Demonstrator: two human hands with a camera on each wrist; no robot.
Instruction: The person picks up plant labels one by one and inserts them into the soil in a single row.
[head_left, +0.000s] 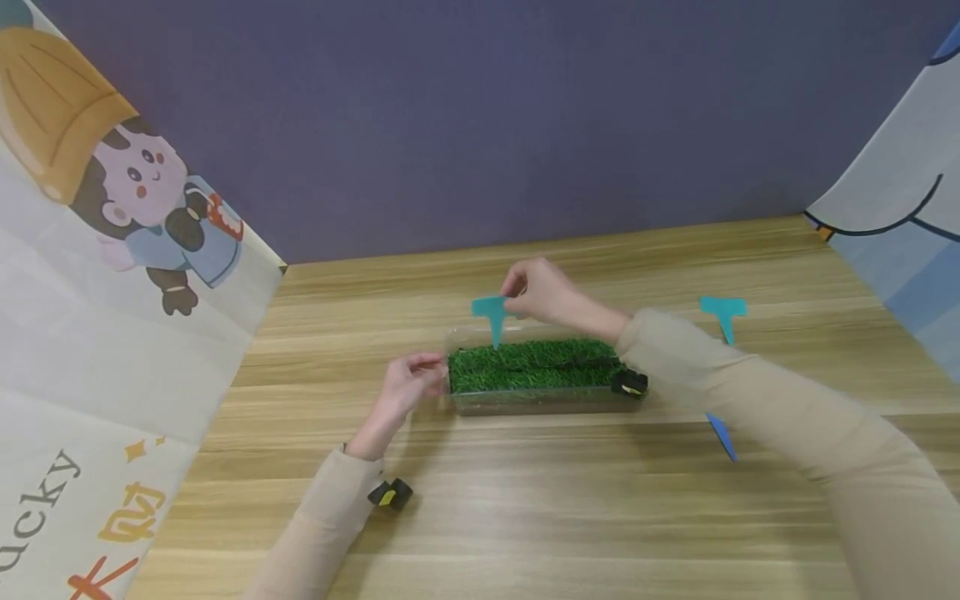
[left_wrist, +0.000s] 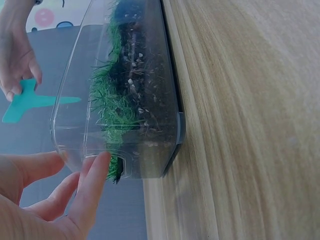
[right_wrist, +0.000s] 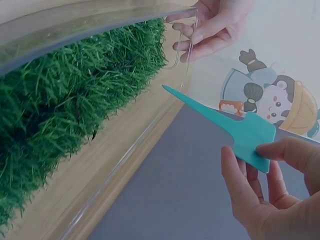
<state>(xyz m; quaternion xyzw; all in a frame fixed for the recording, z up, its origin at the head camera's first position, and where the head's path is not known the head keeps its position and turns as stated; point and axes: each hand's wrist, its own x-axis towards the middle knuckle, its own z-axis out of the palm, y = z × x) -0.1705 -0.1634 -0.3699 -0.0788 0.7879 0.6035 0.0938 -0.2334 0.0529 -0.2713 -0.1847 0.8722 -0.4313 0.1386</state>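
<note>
A clear plastic planter box (head_left: 551, 402) with green grass (head_left: 525, 367) over dark soil (left_wrist: 150, 90) stands on the table. My left hand (head_left: 407, 385) holds the box's left end, thumb and fingers at its end wall near the rim. Between thumb and fingers of my right hand (head_left: 543, 292) is the wide head of a teal T-shaped plant label (head_left: 491, 312). The label's pointed stem aims down at the left part of the grass. In the right wrist view the tip of the plant label (right_wrist: 215, 117) shows above the grass, apart from it.
Another teal T-shaped label (head_left: 723, 310) lies right of the box, its lower part hidden by my right sleeve (head_left: 750, 392). A blue pointed piece (head_left: 722, 437) sticks out below that sleeve. A dark purple-grey panel (head_left: 525, 125) rises behind the wooden table (head_left: 525, 517).
</note>
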